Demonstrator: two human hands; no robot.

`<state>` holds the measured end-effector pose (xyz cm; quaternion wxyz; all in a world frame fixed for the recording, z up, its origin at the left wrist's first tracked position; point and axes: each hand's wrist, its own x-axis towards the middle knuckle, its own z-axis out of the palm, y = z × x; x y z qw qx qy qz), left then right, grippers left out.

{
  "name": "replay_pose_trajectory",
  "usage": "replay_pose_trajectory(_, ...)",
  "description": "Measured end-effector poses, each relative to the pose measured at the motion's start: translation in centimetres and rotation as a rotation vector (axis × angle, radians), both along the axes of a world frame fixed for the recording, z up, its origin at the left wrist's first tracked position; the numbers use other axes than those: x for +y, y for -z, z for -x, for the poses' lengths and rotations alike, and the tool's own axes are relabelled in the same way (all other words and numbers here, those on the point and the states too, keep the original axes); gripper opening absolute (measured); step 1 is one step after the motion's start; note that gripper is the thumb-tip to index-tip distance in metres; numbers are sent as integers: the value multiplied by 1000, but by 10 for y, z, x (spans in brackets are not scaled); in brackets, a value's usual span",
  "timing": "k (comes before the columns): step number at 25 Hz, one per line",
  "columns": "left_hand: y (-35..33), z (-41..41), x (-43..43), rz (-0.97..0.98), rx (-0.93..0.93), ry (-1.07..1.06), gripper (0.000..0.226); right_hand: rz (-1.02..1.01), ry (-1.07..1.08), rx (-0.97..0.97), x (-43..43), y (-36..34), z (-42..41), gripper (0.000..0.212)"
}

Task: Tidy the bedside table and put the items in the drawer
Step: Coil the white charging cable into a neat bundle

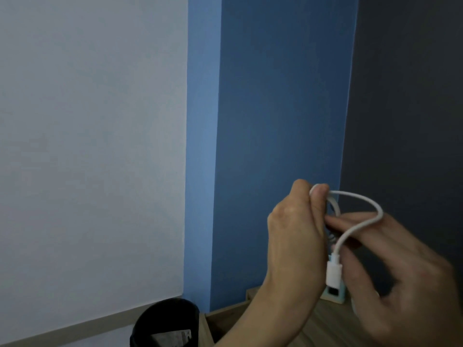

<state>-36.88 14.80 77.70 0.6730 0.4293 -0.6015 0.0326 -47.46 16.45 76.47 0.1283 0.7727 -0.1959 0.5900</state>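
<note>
White round charging cable (358,195): held in the air above the table, partly gathered. Its upper bend is pinched between the thumb and fingers of the left hand (293,234). From there one free loop arcs to the right, crosses over the outstretched forefinger of the right hand (400,271), then curves back down. The right fingertips reach the gathered part; their grip is blurred and unclear. White rectangular plug (334,274): hangs at the cable's end, pointing down. Light wood-grain bedside table (323,321): only its top is visible, below both hands. Small pale-green block (337,296): stands on the table by the wall, behind the plug.
</note>
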Motion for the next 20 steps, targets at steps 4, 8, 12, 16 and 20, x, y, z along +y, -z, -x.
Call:
replay_pose_trajectory(4, -2, 1, 1, 14, -12, -24, 34, -612, -473, 13, 14, -6, 31, 42)
replay_pose_trajectory(8, -4, -3, 6, 43, -31, -45, 36, -878, -776, -190, -11, -1, 43, 63)
replay_pose_trajectory(12, -2, 1, 11, 54, -30, -13, 49, -707, -578, -298, -9, -8, 19, 58)
replay_pose_trajectory(16, -2, 5, 11, 25, 28, 56, 52, -518, -609, -445, -12, -14, 5, 40)
replay_pose_trajectory(20, 0, 7, 12, -9, 52, 81, 46, -306, -637, -433, -10, -16, -3, 25)
